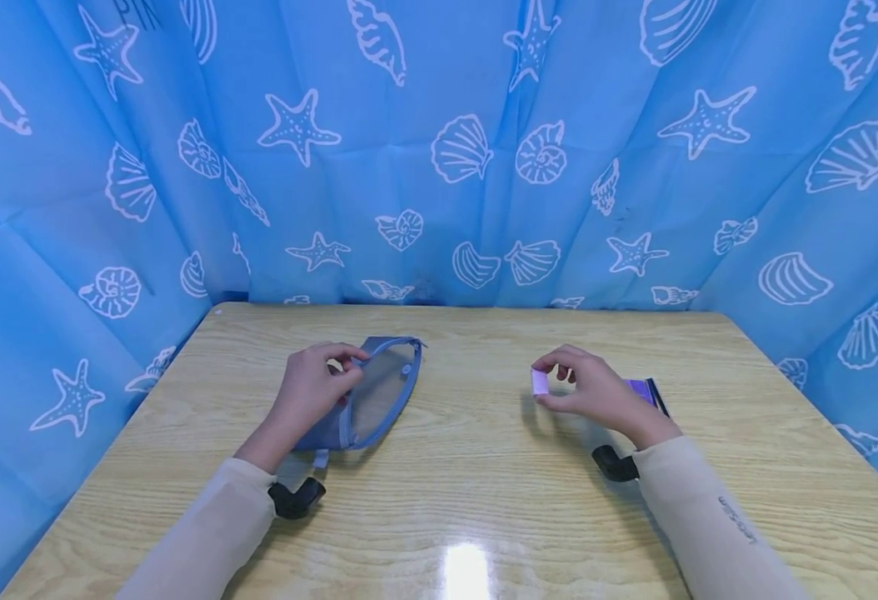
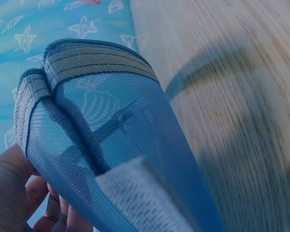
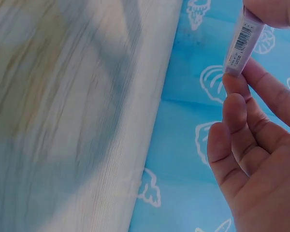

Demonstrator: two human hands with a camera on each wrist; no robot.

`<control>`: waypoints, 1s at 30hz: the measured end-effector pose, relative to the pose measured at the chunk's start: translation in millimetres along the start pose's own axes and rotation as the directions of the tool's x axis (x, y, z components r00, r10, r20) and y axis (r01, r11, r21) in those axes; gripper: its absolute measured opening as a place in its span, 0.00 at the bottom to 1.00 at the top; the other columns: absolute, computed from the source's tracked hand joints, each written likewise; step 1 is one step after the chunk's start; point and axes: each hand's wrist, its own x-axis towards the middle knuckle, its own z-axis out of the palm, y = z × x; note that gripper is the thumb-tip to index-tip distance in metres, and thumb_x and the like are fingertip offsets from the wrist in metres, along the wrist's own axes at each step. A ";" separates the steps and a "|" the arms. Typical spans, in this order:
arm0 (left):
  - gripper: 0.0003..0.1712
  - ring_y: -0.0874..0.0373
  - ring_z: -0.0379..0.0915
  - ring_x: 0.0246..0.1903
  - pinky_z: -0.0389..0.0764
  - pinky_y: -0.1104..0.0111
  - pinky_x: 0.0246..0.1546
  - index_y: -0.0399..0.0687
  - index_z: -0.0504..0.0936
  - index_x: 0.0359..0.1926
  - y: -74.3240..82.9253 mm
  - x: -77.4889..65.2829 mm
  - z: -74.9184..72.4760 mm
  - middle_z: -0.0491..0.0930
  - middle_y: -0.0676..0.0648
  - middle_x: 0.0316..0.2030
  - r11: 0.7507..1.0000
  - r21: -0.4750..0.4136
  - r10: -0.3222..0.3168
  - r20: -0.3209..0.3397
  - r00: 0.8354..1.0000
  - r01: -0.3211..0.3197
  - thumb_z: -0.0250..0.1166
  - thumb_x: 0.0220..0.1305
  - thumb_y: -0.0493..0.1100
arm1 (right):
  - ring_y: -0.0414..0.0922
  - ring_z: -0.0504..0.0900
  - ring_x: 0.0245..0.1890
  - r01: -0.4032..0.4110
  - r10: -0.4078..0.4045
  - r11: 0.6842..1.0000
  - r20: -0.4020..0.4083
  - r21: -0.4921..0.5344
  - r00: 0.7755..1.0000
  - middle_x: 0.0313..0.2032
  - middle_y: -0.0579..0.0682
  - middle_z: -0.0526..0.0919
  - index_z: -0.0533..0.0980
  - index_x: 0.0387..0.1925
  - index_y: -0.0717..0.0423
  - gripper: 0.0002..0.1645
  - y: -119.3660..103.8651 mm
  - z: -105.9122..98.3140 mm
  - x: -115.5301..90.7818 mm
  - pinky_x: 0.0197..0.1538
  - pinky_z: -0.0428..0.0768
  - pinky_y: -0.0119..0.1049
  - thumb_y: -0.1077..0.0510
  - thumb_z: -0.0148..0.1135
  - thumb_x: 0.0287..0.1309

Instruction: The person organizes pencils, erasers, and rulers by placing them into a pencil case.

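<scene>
A blue-grey mesh zipper pouch (image 1: 396,417) stands with its mouth spread on the left part of the table. My left hand (image 1: 315,383) pinches the near rim of its opening between thumb and forefinger. In the left wrist view the see-through mesh (image 2: 169,130) and a pale fabric tab (image 2: 140,193) fill the middle. Between thumb and fingertips, my right hand (image 1: 589,387) holds a small pale block (image 1: 540,382) above the table. A barcode is printed on one side of this block (image 3: 241,43) in the right wrist view. The pouch's inside shows only partly.
A purple flat item (image 1: 641,389) with a black edge lies behind the right hand, partly hidden. The wooden table (image 1: 469,467) reaches back to a blue curtain (image 1: 409,183) with shell and starfish prints. Black wrist mounts (image 1: 296,498) stick out under both sleeves.
</scene>
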 end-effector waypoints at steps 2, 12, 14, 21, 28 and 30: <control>0.15 0.59 0.77 0.15 0.78 0.64 0.18 0.53 0.87 0.44 0.1 0.5 -0.2 0.79 0.50 0.30 1.000 0.001 -0.002 0.000 1.000 0.002 0.60 0.58 0.38 | 0.47 0.72 0.40 0.009 -0.009 1.000 0.001 0.011 1.000 0.46 0.46 0.78 0.79 0.53 0.55 0.24 -2.2 1.8 3.5 0.42 0.73 0.40 0.55 0.72 0.54; 0.15 0.58 0.77 0.16 0.79 0.64 0.19 0.53 0.87 0.44 3.2 1.7 1.2 0.78 0.49 0.31 1.000 -0.019 -0.006 0.014 1.000 0.006 0.60 0.59 0.37 | 0.52 0.74 0.40 0.057 -0.057 0.997 -0.004 0.056 0.998 0.45 0.47 0.79 0.80 0.52 0.55 0.24 -13.6 11.8 17.2 0.42 0.73 0.40 0.56 0.73 0.52; 0.15 0.59 0.77 0.15 0.79 0.64 0.19 0.52 0.87 0.45 3.8 1.9 1.4 0.78 0.49 0.31 1.000 -0.016 0.000 0.014 1.000 0.000 0.60 0.59 0.37 | 0.52 0.74 0.40 0.066 -0.066 0.996 -0.009 0.061 0.998 0.44 0.47 0.80 0.80 0.51 0.55 0.24 -15.8 13.3 19.2 0.42 0.72 0.40 0.56 0.73 0.52; 0.15 0.58 0.77 0.15 0.78 0.63 0.18 0.53 0.87 0.44 7.0 2.5 3.7 0.77 0.49 0.31 1.000 -0.024 0.003 0.005 1.000 -0.003 0.59 0.59 0.37 | 0.48 0.73 0.39 0.086 -0.085 0.995 -0.019 0.059 0.996 0.44 0.47 0.80 0.80 0.50 0.54 0.23 -23.2 16.7 26.8 0.42 0.73 0.40 0.56 0.74 0.51; 0.16 0.59 0.77 0.16 0.78 0.64 0.19 0.53 0.88 0.44 9.2 4.4 11.5 0.77 0.48 0.32 0.999 -0.040 -0.001 0.013 1.000 0.001 0.59 0.58 0.37 | 0.45 0.72 0.38 0.100 -0.100 0.993 -0.003 0.066 0.995 0.45 0.47 0.81 0.80 0.51 0.55 0.24 -28.7 20.2 32.4 0.43 0.73 0.40 0.55 0.74 0.51; 0.16 0.59 0.77 0.16 0.78 0.64 0.18 0.51 0.88 0.45 9.6 4.8 13.4 0.77 0.48 0.32 0.999 -0.045 0.002 0.015 1.000 -0.002 0.59 0.58 0.37 | 0.44 0.72 0.38 0.101 -0.101 0.993 0.000 0.064 0.995 0.45 0.47 0.81 0.80 0.51 0.55 0.24 -29.0 21.5 33.5 0.42 0.73 0.40 0.55 0.74 0.51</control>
